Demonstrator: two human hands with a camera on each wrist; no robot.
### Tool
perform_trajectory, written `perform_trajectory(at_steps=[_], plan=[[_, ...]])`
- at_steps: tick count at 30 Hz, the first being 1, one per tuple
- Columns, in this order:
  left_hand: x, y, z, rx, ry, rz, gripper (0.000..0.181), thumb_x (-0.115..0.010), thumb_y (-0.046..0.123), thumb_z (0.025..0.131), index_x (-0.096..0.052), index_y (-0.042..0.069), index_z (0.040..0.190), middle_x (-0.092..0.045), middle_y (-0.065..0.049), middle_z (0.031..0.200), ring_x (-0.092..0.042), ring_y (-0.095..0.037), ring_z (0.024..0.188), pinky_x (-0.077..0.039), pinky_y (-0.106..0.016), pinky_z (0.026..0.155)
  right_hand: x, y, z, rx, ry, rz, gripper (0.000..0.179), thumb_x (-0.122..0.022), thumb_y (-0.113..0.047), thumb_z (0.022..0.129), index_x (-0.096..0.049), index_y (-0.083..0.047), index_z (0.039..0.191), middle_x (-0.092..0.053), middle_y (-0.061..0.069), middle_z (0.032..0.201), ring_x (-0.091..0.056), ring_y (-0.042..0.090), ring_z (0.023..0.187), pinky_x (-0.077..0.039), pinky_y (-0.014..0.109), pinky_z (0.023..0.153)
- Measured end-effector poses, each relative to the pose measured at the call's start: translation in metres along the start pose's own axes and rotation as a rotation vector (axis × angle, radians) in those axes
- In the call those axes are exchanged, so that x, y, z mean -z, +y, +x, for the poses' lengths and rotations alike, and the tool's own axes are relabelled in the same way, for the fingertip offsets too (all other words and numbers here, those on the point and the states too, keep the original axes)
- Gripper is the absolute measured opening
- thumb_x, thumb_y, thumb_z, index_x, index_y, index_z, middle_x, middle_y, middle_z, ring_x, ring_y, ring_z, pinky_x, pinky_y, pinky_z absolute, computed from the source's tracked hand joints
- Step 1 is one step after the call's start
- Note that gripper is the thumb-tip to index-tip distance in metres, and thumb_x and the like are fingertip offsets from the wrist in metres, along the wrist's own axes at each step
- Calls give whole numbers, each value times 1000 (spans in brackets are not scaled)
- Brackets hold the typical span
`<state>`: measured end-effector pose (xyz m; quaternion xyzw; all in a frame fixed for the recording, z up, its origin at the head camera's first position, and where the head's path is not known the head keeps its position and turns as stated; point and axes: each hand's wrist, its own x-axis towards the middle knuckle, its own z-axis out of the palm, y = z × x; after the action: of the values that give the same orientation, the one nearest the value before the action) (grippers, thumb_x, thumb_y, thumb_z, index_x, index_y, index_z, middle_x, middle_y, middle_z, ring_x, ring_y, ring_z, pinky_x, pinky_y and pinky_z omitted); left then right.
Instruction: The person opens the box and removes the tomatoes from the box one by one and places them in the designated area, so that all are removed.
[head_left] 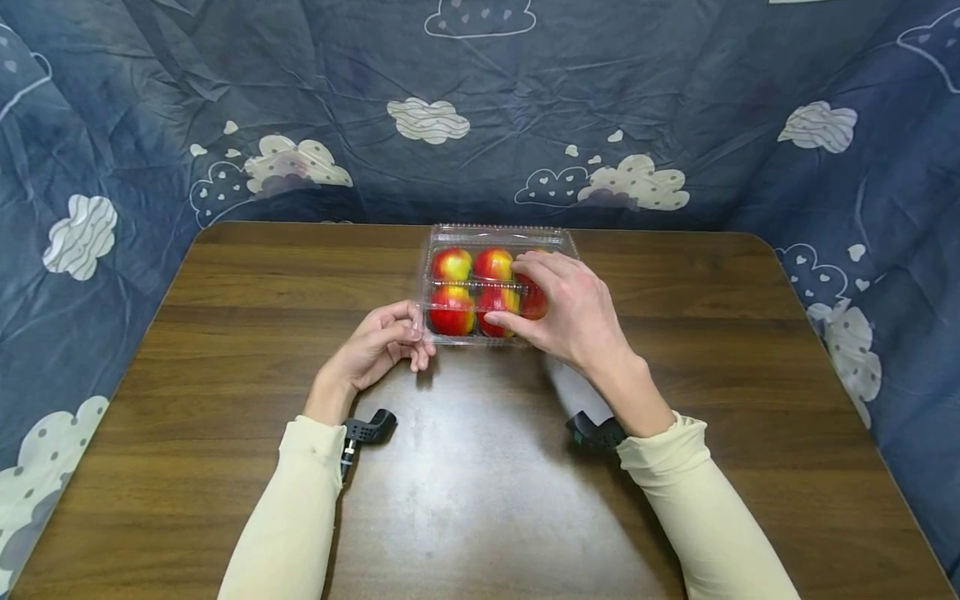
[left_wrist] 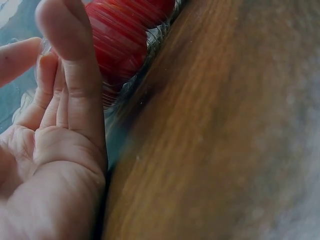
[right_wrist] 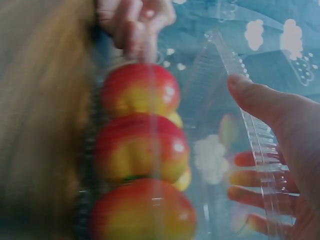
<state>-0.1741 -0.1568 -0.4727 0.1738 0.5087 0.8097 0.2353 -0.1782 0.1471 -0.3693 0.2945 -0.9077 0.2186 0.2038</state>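
A clear plastic clamshell box (head_left: 465, 340) near the table's far edge holds several red-and-yellow apples (head_left: 452, 312). Its hinged lid (right_wrist: 252, 127) stands partly raised and tilted over the fruit. My right hand (head_left: 573, 312) grips this lid, the thumb on one face and the fingers spread behind the clear plastic in the right wrist view. At the box's front left corner, my left hand (head_left: 382, 340) pinches the plastic edge between thumb and a finger; the other fingers are loosely bent. The right hand hides part of the apples on the right in the head view.
The brown wooden table (head_left: 247, 400) extends around the box. Behind and beside it hangs a blue cloth (head_left: 360, 83) with cloud prints. Each wrist carries a small black camera mount (head_left: 371, 427) below the sleeve cuff.
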Motion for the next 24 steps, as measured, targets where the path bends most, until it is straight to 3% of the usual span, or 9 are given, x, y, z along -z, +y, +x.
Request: perform_trajectory(at_steps=[4,12,19,24], plan=[[0,0,0,-5,-26,-9,20,-40,-9,97,-54,5,93,-76,-11,82,-70,-21,62,-59,-27,55,9,1,8,8,33,60,63,-92,-51,77,-76,-5,118,-77,12,120,-73,30,113,-60,47,99],[0,2,-1,-1,-52,-17,19,-39,-8,95,-53,3,88,-74,-10,77,-68,-19,57,-58,-25,51,25,8,18,-35,79,117,51,-92,-45,80,-79,-6,110,-81,8,107,-76,29,95,-62,41,80],[0,2,-1,14,-48,-11,18,-40,-7,94,-52,3,86,-73,-9,74,-65,-17,53,-55,-25,49,31,14,23,-69,99,169,47,-89,-43,84,-79,-6,113,-81,8,110,-75,27,93,-57,37,78],[1,3,-2,17,-54,-17,20,-38,-8,94,-53,3,86,-72,-9,74,-64,-17,52,-55,-24,48,34,21,27,-101,158,207,44,-89,-40,85,-80,-9,115,-80,6,111,-74,24,101,-58,39,89]])
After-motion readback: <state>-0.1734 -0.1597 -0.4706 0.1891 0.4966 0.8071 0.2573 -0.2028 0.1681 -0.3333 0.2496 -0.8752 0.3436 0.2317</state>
